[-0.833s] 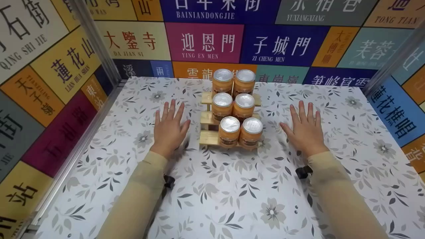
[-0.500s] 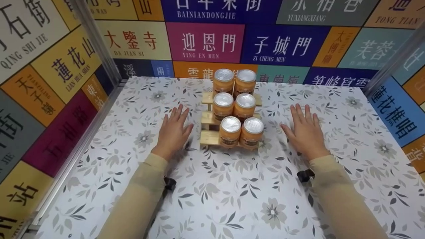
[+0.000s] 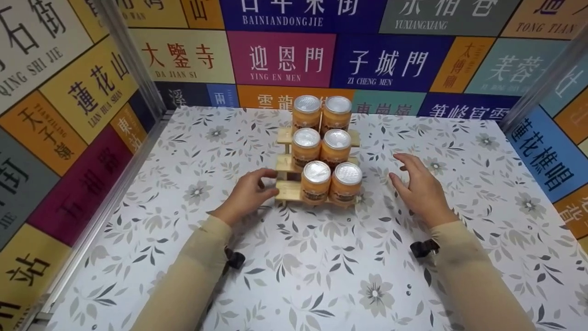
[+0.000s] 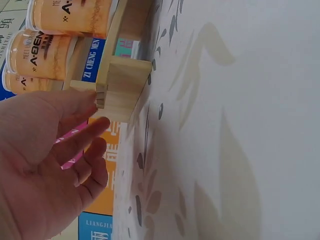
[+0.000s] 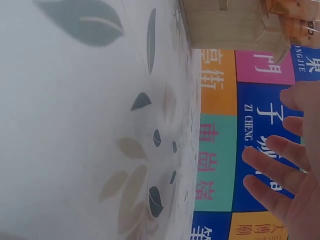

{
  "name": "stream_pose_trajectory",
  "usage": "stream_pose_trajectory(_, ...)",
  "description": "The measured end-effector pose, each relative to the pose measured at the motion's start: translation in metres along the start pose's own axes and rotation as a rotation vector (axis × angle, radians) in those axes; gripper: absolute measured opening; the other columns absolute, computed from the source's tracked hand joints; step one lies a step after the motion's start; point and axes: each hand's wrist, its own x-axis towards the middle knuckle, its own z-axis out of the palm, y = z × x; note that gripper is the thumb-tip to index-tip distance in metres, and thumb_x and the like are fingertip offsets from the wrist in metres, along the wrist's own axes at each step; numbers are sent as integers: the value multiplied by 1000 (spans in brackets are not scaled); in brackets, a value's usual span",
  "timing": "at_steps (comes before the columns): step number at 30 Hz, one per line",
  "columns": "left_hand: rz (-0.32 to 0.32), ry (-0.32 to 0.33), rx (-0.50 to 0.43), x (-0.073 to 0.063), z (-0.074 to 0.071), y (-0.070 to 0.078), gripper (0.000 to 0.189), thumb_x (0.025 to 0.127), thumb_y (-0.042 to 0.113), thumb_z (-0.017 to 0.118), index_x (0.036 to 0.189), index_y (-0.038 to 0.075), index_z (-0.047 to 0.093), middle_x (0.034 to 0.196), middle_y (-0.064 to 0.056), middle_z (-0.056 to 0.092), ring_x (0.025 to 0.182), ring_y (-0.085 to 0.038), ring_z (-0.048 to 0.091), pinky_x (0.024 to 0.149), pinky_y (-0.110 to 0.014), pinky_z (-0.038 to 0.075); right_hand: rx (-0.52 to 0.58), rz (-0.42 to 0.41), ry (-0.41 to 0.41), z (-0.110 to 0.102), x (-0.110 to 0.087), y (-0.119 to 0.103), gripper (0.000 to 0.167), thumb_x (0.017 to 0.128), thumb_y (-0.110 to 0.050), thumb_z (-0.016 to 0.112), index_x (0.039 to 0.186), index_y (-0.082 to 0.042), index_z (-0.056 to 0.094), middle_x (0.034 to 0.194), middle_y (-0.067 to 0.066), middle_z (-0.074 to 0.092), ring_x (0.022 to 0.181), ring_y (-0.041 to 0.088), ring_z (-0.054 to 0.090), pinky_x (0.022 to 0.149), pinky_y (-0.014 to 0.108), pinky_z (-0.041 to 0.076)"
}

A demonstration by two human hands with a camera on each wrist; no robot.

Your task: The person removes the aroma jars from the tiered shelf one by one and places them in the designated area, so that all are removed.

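A stepped wooden rack stands on the table, carrying several orange cans with silver lids, two to a step. My left hand is at the rack's left end, its fingers bent and its fingertips right at the lowest steps. In the left wrist view, my thumb overlaps the end of a wooden board and the other fingers hang loosely curled. My right hand hovers right of the rack, apart from it, holding nothing. The right wrist view shows its fingers relaxed and spread, with the rack's side beyond.
A white cloth with grey leaves and flowers covers the table. Colourful sign-printed panels stand behind it and along both sides. A clear upright edge strip runs up the back left corner.
My left hand has moved right to the rack's end, its fingers going from straight to bent. My right hand has turned inward toward the rack, with its fingers bending. Rack and cans stay put.
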Motion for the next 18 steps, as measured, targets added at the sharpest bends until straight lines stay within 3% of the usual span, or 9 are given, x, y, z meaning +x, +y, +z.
stream_pose_trajectory(4,2,-14,-50,1,2,-1,36,92,23,80,125,14,70,130,-3,70,101,-25,61,86,-37,48,35,11,-15,0,-2,-1,49,102,-24,65,149,-16,52,148,9,55,119,32,63,83,54,54)
stream_pose_trajectory(10,-49,-41,-59,4,1,-4,33,89,29,83,119,20,76,122,0,72,98,-23,59,82,-34,45,81,13,-42,2,0,-4,49,102,-23,65,149,-15,51,145,11,56,119,34,63,91,54,53)
stream_pose_trajectory(14,-48,-45,-69,7,0,-6,33,86,27,85,117,19,77,122,0,72,106,-29,58,90,-37,44,179,36,-47,5,2,-8,47,103,-23,64,147,-11,52,144,13,58,123,36,61,101,56,49)
stream_pose_trajectory(18,-13,-39,-74,9,0,-7,32,85,25,87,115,16,78,123,-1,72,114,-33,58,97,-40,44,287,85,-37,5,4,-12,43,104,-23,63,143,-9,56,140,12,62,126,33,59,104,44,47)
